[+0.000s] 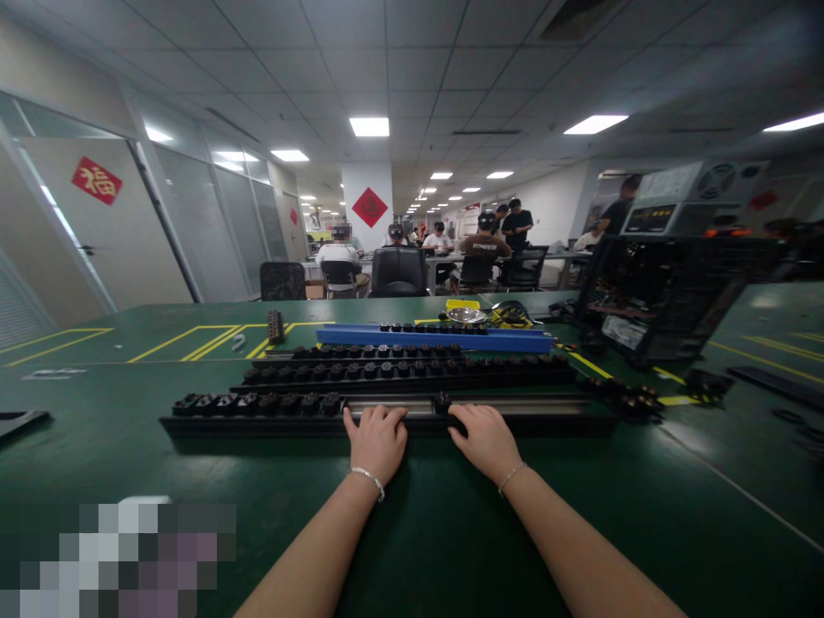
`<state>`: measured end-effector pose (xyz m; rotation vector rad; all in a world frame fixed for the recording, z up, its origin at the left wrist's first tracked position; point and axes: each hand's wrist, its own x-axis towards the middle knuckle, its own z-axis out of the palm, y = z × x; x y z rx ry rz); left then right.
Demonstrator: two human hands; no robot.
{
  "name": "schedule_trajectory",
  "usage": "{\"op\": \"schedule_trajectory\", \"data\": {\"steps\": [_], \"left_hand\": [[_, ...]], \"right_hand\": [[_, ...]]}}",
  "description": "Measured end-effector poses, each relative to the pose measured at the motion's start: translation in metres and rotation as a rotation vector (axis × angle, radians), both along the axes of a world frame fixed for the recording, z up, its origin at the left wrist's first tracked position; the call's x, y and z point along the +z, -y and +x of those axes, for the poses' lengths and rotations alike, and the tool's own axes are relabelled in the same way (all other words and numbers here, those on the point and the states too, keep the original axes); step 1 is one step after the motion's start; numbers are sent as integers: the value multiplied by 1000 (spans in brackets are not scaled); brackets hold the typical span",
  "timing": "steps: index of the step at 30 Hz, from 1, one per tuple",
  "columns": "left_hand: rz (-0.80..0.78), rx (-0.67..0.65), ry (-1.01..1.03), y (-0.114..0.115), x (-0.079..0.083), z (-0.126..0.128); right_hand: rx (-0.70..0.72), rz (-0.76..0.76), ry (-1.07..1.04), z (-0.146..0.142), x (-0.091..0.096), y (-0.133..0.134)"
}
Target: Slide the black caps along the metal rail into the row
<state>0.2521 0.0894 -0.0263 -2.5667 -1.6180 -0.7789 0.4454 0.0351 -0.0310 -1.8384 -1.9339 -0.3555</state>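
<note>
Head camera view: two bare hands work at a long black rail (257,427) lying crosswise on a green table (270,532), a bracelet at each wrist. The left hand (378,442) rests palm down at the middle of the rail, its fingers bent over the near edge; whether they clamp anything cannot be told. The right hand (486,438) curls over the same edge, fingertips just beside a lone black block (441,402) that sits in the channel between the two hands; whether it pinches the block cannot be told. A row of black blocks (257,403) fills the rail's left part, while pale strip shows along the channel around the hands. Close behind lie more dark rails (399,378) lined with round black pieces, then a blue rail (438,341). Beyond it, a metal dish (466,316) stands near a yellow box (462,304). Loose dark parts (627,399) lie at the rail's right end, near an open computer case (657,300). Across the room, several people sit or stand around desks.
</note>
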Motion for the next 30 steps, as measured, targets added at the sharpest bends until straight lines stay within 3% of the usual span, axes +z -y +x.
{"op": "schedule_trajectory", "data": {"steps": [30], "left_hand": [[14, -12, 7, -1, -2, -1]], "right_hand": [[-32, 2, -9, 4, 2, 1]]}}
